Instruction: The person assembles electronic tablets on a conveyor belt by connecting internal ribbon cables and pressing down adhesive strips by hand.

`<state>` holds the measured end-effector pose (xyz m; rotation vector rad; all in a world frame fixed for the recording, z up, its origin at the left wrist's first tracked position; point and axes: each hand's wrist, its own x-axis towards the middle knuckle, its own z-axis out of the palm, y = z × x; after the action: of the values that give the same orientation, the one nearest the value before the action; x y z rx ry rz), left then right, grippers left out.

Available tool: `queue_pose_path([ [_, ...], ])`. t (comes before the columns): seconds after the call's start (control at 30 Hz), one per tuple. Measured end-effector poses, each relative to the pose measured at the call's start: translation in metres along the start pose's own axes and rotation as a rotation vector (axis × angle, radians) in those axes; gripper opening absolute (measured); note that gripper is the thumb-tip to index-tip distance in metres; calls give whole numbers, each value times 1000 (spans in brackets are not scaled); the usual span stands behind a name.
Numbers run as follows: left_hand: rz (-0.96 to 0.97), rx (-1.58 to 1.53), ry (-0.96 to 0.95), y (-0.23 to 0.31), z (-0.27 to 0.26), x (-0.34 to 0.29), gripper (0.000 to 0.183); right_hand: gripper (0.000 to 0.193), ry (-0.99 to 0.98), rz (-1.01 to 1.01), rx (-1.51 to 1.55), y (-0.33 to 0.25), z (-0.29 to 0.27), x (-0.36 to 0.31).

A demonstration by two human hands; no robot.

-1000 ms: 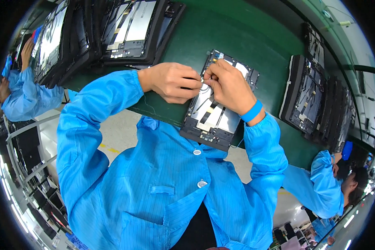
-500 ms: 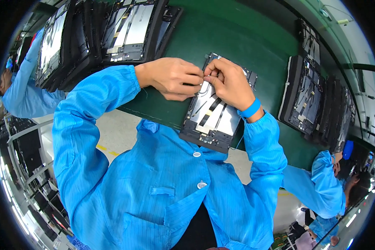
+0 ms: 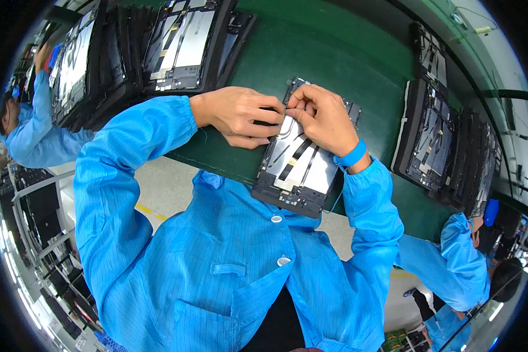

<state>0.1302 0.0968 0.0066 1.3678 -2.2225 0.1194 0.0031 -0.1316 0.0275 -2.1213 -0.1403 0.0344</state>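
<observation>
An opened tablet (image 3: pixel 302 155) lies tilted on the green table in front of me, its silver battery, dark ribbon cables and black frame exposed. My left hand (image 3: pixel 240 116) reaches in from the left, with curled fingertips close against the tablet's upper left edge. My right hand (image 3: pixel 322 117) rests over the tablet's upper part, thumb and index finger pinched together right beside the left fingertips. Whatever is between the fingers is too small and too hidden to name. A thin dark cable runs on the silver surface just below the pinch.
Stacks of similar opened tablets (image 3: pixel 179 50) stand on black foam at the far left, and more tablets (image 3: pixel 431 129) at the right. The green table (image 3: pixel 328 47) has its near edge at my body. Co-workers in blue sleeves (image 3: pixel 446 258) sit on both sides.
My left hand's fingers have shifted and spread slightly, while my right hand keeps its pinch in nearly the same place. At the left, a co-worker's arm has risen.
</observation>
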Motion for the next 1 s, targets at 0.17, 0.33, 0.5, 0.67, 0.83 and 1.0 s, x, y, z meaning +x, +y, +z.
queue_pose_path([
  [0.17,-40,-11,22,4,-2,0,27,15,1,-16,29,3,-1,0],
  [0.33,-62,-39,57,5,0,1,29,15,15,20,34,5,0,-3],
  [0.5,-73,-60,69,5,0,-2,31,16,22,13,45,5,1,-1],
  [0.67,-93,-75,78,6,3,-4,32,15,57,-41,60,12,4,-1],
  [0.83,-92,-60,76,6,-1,3,26,15,38,-18,54,9,3,-1],
  [1.0,-45,23,105,0,5,11,19,15,0,87,181,13,0,0],
])
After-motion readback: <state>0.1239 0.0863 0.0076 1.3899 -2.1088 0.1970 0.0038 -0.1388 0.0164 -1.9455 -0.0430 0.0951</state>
